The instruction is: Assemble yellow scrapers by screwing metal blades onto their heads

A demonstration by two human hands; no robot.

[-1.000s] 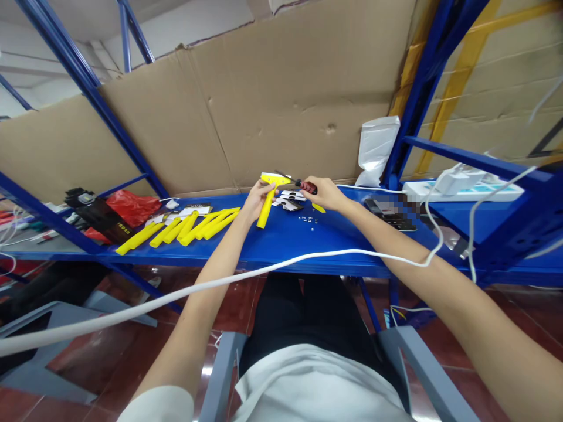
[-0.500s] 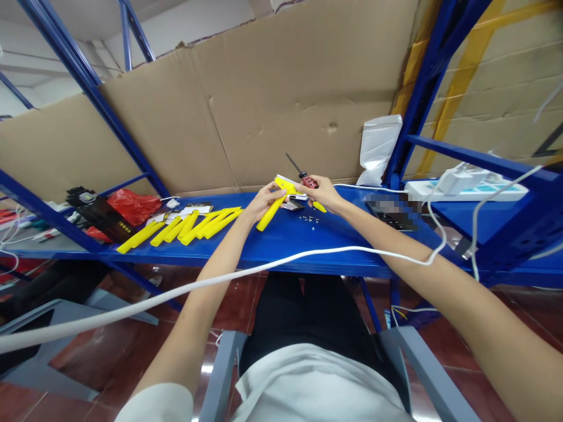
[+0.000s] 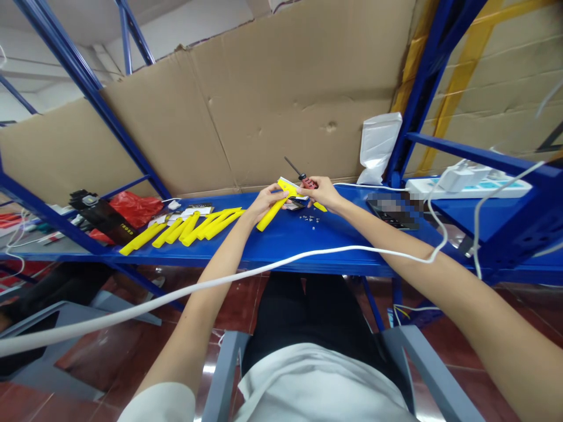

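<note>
Lighting: diffuse, mod. bright; soft shadow on cardboard (image 3: 281, 105), upper R. Glare on floor (image 3: 209, 369). Wide-angle stretch at edges. Screwdriver (image 3: 303, 176) & loose bits (image 3: 311, 219) sl. soft (fine detail n/legible). Pixelated patch (image 3: 396, 203), R.

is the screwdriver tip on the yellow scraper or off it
Off. The screwdriver sticks up from the right hand, and cardboard shows between its tip and the yellow scraper in the left hand.
</note>
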